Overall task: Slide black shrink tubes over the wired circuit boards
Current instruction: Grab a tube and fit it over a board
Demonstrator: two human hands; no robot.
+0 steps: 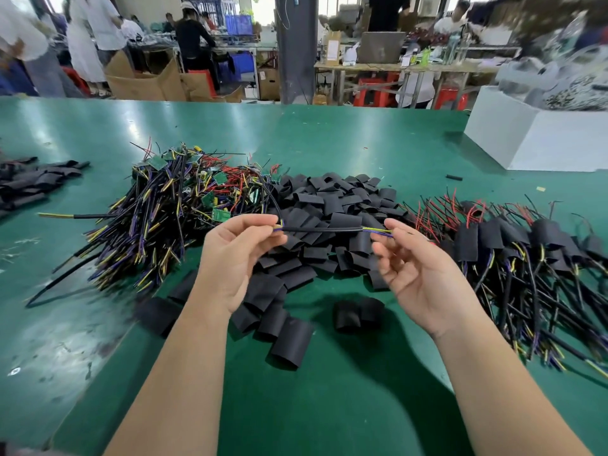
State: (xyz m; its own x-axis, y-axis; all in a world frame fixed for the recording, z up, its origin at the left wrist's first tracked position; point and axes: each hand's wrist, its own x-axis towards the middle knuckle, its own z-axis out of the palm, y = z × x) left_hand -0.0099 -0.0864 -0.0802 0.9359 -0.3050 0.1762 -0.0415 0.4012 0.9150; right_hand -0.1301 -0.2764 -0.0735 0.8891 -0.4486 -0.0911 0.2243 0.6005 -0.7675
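Observation:
My left hand [235, 255] and my right hand [418, 268] hold one thin black cable [322, 229] level between them, above a heap of loose black shrink tubes [332, 205]. The left fingers pinch the cable near its left end, where it curves back into the pile of bare wired circuit boards [184, 195]. The right fingertips pinch the yellow and purple wire ends at the cable's right end. To the right lies a pile of boards covered by black tubes [513, 241]. The board on the held cable is hidden in the left pile.
The green table [329, 133] holds more black tubes near its front [286, 337] and another dark heap at the far left edge [29, 182]. A white box [526, 139] stands at the back right. Several people work at benches behind the table.

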